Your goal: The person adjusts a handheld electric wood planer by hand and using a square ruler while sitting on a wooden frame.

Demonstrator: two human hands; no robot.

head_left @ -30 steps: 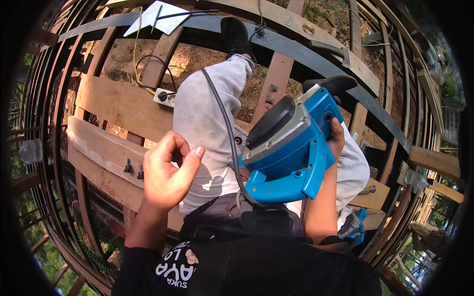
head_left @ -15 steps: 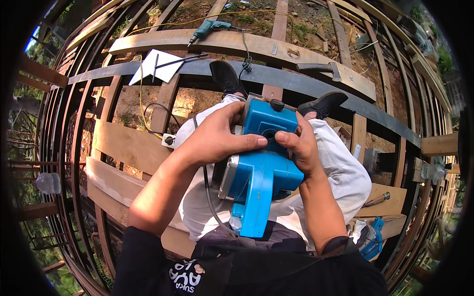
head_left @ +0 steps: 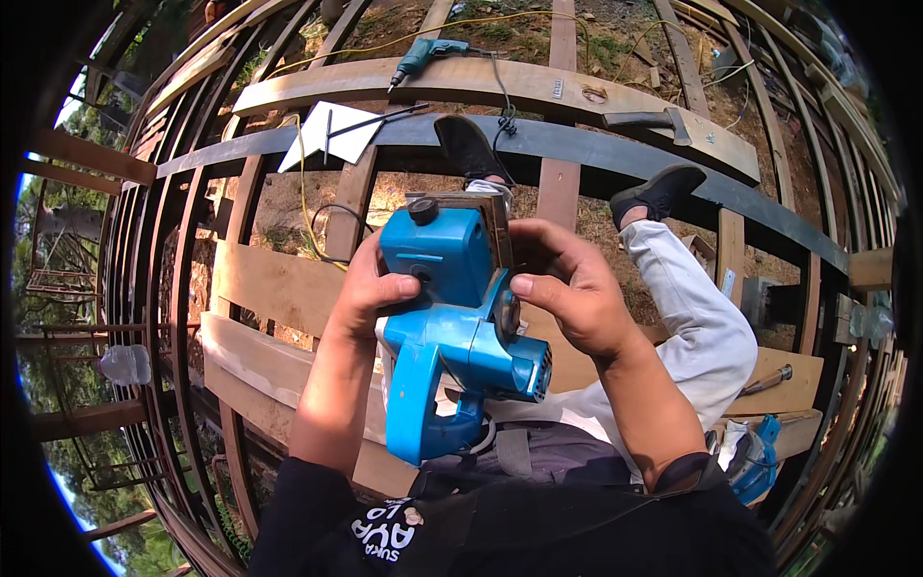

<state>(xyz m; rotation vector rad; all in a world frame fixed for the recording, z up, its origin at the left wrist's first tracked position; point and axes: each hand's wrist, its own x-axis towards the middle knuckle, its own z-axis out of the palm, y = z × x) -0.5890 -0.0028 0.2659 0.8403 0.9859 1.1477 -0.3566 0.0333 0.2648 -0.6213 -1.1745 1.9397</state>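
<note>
A blue electric planer [head_left: 447, 346] is held over my lap between my two hands, its rear handle toward me and a black knob on its front end. My left hand [head_left: 361, 293] grips the front body from the left, thumb on its side beside a dark round hole. My right hand [head_left: 577, 298] holds the other side, fingers curled at the metal-edged base and thumb by the black round fitting on the casing.
Across the beams lie a teal drill [head_left: 423, 60], a hatchet [head_left: 654, 125], a white sheet [head_left: 312, 144] with dark rods, and yellow cable. At my right are a chisel-like tool [head_left: 769, 380] and another blue tool [head_left: 755, 462]. A plastic jug [head_left: 125, 363] is at the far left.
My free left hand has taken hold of the planer, which has been turned over and round between both hands and now has its metal base facing right instead of left.
</note>
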